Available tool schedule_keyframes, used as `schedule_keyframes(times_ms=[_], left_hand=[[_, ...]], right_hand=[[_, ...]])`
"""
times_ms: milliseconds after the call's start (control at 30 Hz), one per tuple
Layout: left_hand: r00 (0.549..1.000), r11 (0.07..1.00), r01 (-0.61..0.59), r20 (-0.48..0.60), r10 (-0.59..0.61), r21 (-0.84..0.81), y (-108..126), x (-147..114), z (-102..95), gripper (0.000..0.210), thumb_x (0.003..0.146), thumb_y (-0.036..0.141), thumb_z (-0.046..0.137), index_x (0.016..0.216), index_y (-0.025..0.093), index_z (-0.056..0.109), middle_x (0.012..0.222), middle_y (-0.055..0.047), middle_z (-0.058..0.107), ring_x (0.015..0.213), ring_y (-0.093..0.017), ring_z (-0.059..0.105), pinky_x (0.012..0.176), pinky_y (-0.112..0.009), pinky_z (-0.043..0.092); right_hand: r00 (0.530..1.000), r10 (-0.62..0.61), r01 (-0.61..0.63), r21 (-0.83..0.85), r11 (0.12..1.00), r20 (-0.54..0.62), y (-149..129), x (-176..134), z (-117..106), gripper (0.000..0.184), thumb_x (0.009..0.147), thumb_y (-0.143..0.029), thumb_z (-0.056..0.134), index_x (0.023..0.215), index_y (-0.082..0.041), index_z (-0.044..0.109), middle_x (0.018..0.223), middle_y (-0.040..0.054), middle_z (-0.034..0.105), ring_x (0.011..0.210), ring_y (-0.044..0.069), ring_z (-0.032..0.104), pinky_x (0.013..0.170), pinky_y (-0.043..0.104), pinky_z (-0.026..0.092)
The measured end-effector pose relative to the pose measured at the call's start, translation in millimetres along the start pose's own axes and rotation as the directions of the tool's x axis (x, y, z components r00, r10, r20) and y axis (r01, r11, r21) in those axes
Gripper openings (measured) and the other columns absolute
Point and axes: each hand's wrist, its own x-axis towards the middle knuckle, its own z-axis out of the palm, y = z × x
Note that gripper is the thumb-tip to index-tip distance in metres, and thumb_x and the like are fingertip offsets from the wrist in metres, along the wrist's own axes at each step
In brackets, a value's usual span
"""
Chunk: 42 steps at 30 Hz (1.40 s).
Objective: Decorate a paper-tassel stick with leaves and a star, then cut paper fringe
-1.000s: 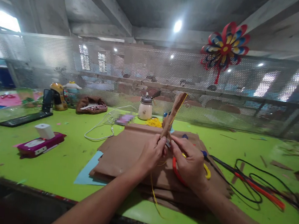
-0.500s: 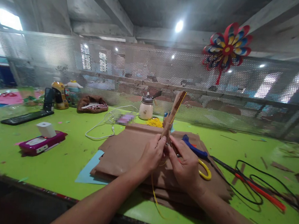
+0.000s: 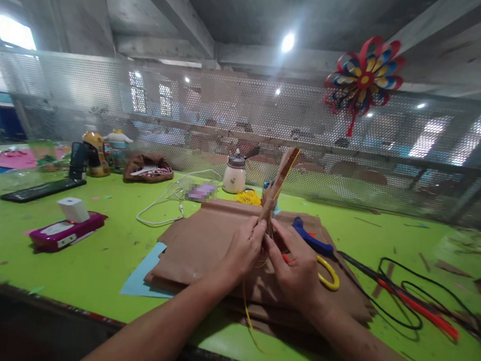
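Note:
My left hand is closed around the lower part of a folded brown paper bundle, which stands up tilted to the right. Pressed against the same bundle from the right is my right hand, fingers pinched at its base; the fingertips are partly hidden. A thin yellow string hangs below the hands to the table edge, and a yellow line runs up the bundle's side. Beneath both hands lies a stack of brown paper sheets. Scissors with a yellow handle loop rest beside my right hand.
A blue-handled tool lies on the stack. To the right are an orange-and-black tool and black cord. At left stand a purple power strip and a black stand. A cream jar and yellow thread are behind.
My right hand's fingers have shifted slightly left and closer to the bundle's base. The bundle and my left hand stay nearly where they were.

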Motion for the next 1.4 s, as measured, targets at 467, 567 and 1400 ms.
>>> schedule_keyframes(times_ms=[467,567,1400], left_hand=[[1.000,1.000,-0.011,0.005,0.011,0.001,4.1,-0.9,-0.6,0.030,0.089,0.036,0.033,0.076,0.016,0.052,0.069,0.000,0.053,0.062,-0.013,0.049,0.058,-0.022,0.037],[1.000,1.000,-0.013,0.001,0.013,0.003,4.2,-1.0,-0.8,0.030,0.089,0.036,0.033,0.076,0.016,0.052,0.069,-0.001,0.053,0.063,-0.013,0.049,0.058,-0.022,0.037],[1.000,0.996,0.017,0.018,-0.015,-0.091,-0.2,1.1,-0.4,0.028,0.087,0.037,0.036,0.073,0.016,0.049,0.062,0.002,0.046,0.055,-0.011,0.044,0.051,-0.021,0.034]], right_hand=[[1.000,0.014,-0.015,0.024,1.000,0.013,-2.6,0.5,-0.7,0.038,0.084,-0.021,0.052,0.122,-0.017,0.052,0.108,0.0110,0.062,0.098,0.023,0.058,0.087,0.039,0.047],[1.000,0.019,-0.019,0.032,0.999,0.013,-1.7,-0.2,-1.0,0.038,0.084,-0.021,0.053,0.122,-0.017,0.052,0.109,0.0110,0.062,0.099,0.023,0.058,0.088,0.039,0.047],[0.998,0.048,-0.049,0.028,0.998,0.037,-4.0,1.9,-3.4,0.036,0.084,-0.021,0.052,0.120,-0.014,0.053,0.106,0.0107,0.062,0.097,0.021,0.057,0.089,0.035,0.045]])
